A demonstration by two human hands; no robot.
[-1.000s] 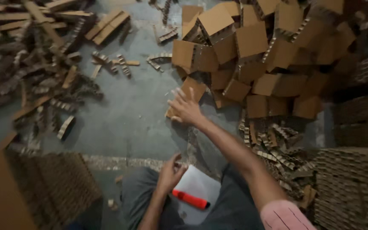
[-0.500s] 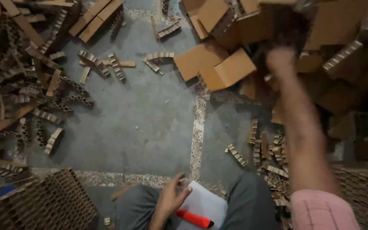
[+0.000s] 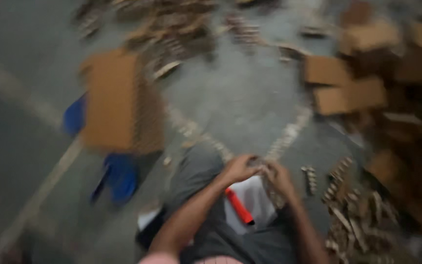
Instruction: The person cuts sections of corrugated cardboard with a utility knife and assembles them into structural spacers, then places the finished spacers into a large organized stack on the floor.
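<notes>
left hand [image 3: 238,168]: my fingers closed on a corrugated cardboard strip [image 3: 259,162]
right hand [image 3: 278,177]: pinching the same strip
lap: white sheet [image 3: 255,205], red marker [image 3: 239,206]

Frame blurred by motion.
- Tall stack of flat brown cardboard sheets [image 3: 118,100]: left of centre, on grey floor, corrugated edges showing on right side.
- Brown cardboard boxes [image 3: 348,83]: upper right, rectangular, folded, loosely heaped, well apart from stack.
- More boxes along right edge, outlines too smeared to tell apart.
- No labels, signs or screens discernible.
</notes>
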